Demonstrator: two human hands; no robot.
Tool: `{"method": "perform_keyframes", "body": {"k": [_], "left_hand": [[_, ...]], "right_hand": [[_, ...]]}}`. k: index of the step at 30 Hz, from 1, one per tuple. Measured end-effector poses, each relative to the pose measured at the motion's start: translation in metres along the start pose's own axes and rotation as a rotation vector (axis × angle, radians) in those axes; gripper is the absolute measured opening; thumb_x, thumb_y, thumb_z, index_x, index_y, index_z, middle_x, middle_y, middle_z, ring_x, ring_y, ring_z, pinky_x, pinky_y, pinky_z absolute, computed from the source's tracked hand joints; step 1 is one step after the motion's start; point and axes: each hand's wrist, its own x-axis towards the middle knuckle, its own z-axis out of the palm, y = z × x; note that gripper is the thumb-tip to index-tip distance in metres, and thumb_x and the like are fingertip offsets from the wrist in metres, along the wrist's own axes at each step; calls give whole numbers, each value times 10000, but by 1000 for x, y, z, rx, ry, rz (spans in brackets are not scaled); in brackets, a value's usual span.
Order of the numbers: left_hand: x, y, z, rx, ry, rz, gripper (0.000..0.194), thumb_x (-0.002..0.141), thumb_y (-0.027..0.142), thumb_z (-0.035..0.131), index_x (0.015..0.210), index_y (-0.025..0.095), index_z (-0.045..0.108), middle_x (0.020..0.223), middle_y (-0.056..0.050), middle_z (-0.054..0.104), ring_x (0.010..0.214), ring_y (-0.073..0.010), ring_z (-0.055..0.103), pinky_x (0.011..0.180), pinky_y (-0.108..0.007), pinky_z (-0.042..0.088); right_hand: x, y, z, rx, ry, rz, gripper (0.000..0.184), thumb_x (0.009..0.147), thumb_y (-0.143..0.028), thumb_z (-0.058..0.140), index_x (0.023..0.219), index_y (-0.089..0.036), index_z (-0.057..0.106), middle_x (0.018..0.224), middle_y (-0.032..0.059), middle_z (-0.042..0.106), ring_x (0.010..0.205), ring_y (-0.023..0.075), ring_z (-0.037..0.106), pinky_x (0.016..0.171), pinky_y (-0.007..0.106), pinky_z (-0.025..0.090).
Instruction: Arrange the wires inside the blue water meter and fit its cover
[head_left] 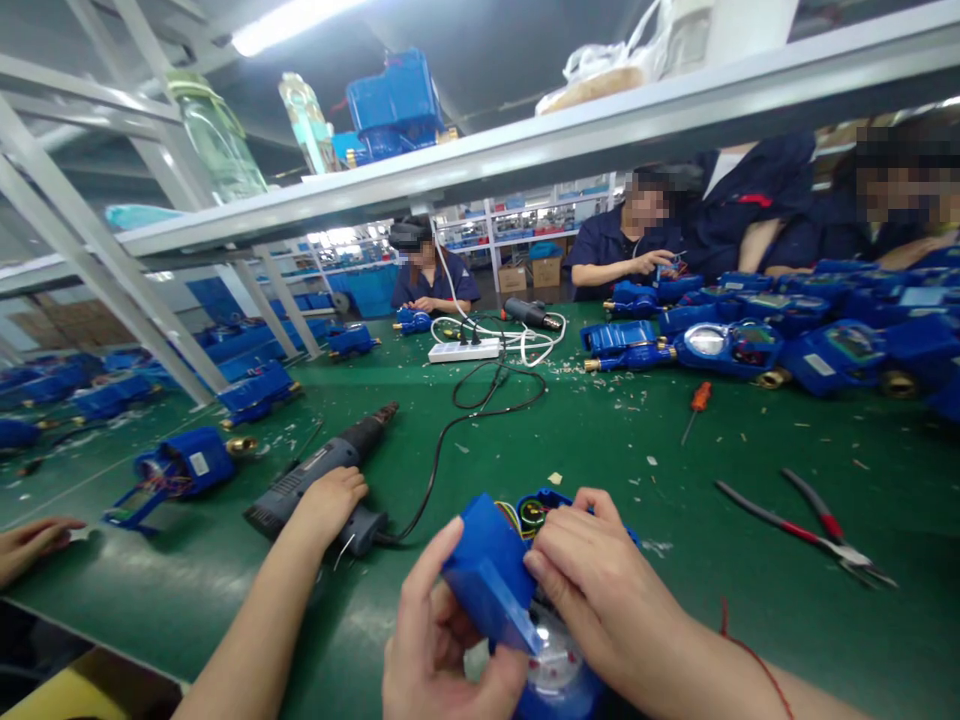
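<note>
A worker's left hand (420,640) held a blue cover (487,570) between thumb and fingers at the near side of a green table (585,430). The right hand (615,575) bent its fingers over the open blue meter (559,690) just beside the cover; whether they pinched anything could not be told. To the left, a co-worker's hand (339,500) lay over a heat gun (300,488). Pliers (836,545) and a screwdriver (700,398) lay to the right.
</note>
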Motion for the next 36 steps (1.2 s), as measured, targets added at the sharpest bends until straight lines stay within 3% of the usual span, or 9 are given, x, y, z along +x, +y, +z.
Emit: {"method": "perform_keyframes", "body": {"k": [6,9,13,16,20,30,36], "left_hand": [[35,2,-15,-130,-143,-222,853,639,297,863,1364,245,417,920,-47,760,707,-180,734,669,-229,600],[42,-4,-19,-219,-191,-315,865,632,317,867,1361,236,410,935,-64,750,764,-215,735,700,-280,603],[44,-2,-13,-284,-152,-391,801,607,268,874,1303,241,479,916,-48,743,771,-219,727,705,-286,595],[46,0,-11,-274,-162,-411,783,594,279,882,1282,242,510,915,-48,744,762,-223,727,667,-273,595],[49,-3,-11,-270,-194,-406,797,617,280,871,1324,208,511,885,-64,752,721,-202,716,669,-270,597],[51,-1,-16,-80,-210,-375,862,665,277,856,1419,130,465,975,-119,765,698,-167,713,646,-228,595],[55,11,-9,-79,-201,-462,935,650,302,858,1449,106,414,787,-89,763,647,-173,695,595,-233,583]], "right_hand": [[6,-1,-12,194,-147,160,291,1024,-147,386,742,-169,455,724,-33,512,706,148,457,794,341,253],[6,-2,-14,273,-164,260,285,1003,-151,415,732,-178,501,721,-25,551,712,158,467,713,316,279],[7,-2,-17,345,-140,279,267,985,-147,421,753,-191,546,731,-26,586,711,160,486,656,298,299],[8,-4,-19,291,-131,300,180,897,-96,567,746,-192,543,732,-36,570,737,165,472,681,302,297],[5,-5,-15,203,-16,217,268,743,43,645,756,-187,509,748,-66,523,742,145,445,774,325,272],[9,5,-22,-28,-2,40,154,904,-40,497,838,-179,493,824,-27,550,794,158,466,836,354,269],[10,9,-28,44,-13,22,171,897,-35,551,886,-202,518,823,-51,566,804,148,484,872,363,268]]}}
